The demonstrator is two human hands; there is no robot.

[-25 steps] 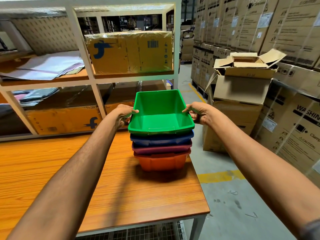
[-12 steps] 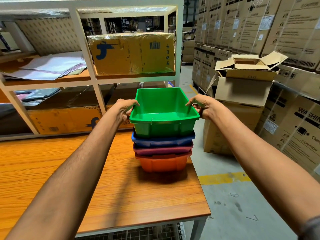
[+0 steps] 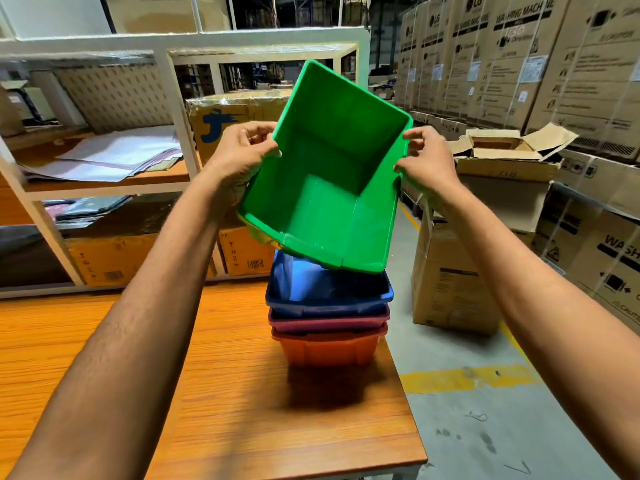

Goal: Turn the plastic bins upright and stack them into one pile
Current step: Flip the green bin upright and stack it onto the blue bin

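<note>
Green bin (image 3: 329,188) is held in the air above the pile, tilted so the open mouth faces the cam, lower rim just over the blue bin (image 3: 329,289); not nested. Blue bin is seated in the maroon bin (image 3: 329,320), that one in the orange bin (image 3: 329,348), all upright, near the right end of the wooden table (image 3: 207,410). Grip: left hand (image 3: 242,154) is curled round the rim of one long side, right hand (image 3: 427,161) is pinched on the opposite rim; both are closed on the bin, nothing else is held. Handling, judged: thin moulded plastic, empty, so light; walls look stiff enough to be carried by the rim, some flex to be expected if squeezed mid-wall. Surface is glossy, prob. a bit slippery, so the lip is taken as the best hold pt, both long sides, approx mid-length for balance. Not fragile. Walls are tapered, so nesting should self-centre once the bin is levelled; jamming is possible if it is pushed in skewed. Text: "LG" and "WASHING MACHINE" can be read on the stacked cartons (image 3: 519,64) at back right; "WASH…" cut off plus a partial "CAUTION" on the carton at the right edge (image 3: 602,258). A blue logo mark is seen on the tape-wrapped carton (image 3: 211,128) on the shelf, no words legible. A barcode is printed on the yellow carton (image 3: 249,258) below; digits too small. No label can be made out on any bin.
</note>
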